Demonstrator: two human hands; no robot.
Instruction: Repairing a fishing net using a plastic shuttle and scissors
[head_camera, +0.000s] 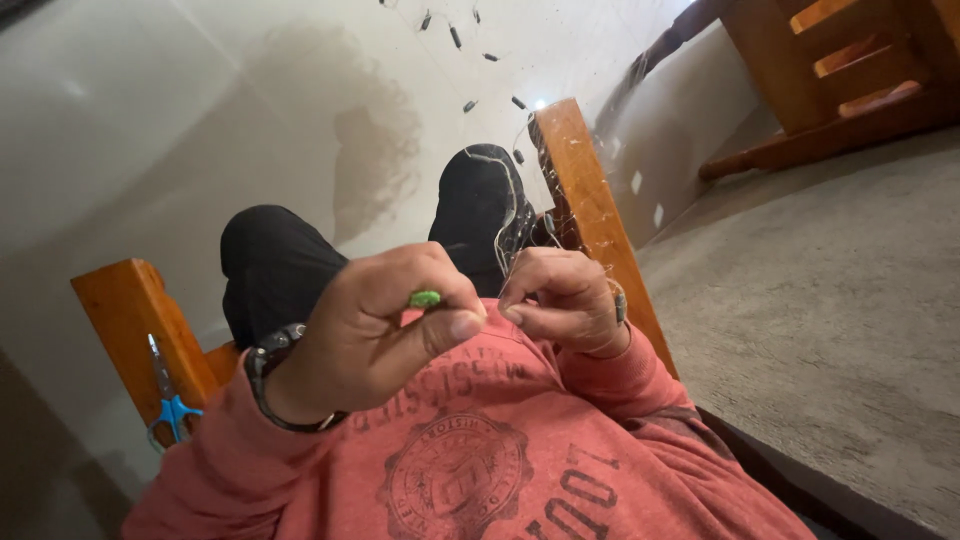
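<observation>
My left hand (385, 335) is closed around a small green object (425, 298) that peeks out between the fingers, thumb pressed against the forefinger. My right hand (562, 300) pinches a thin clear line (510, 225) close beside the left thumb tip. The line runs up over my dark-clad knees (480, 205) toward several small dark weights (468, 104) strung along it on the pale floor. A dark watch band (262, 368) circles my left wrist. I wear a coral-red sweatshirt (480, 460).
Wooden chair arms stand on both sides, the left arm (125, 310) and the right arm (590, 210). Blue-handled scissors (170, 405) rest on the left arm. Wooden furniture (840, 80) stands at the upper right on grey carpet (830, 310).
</observation>
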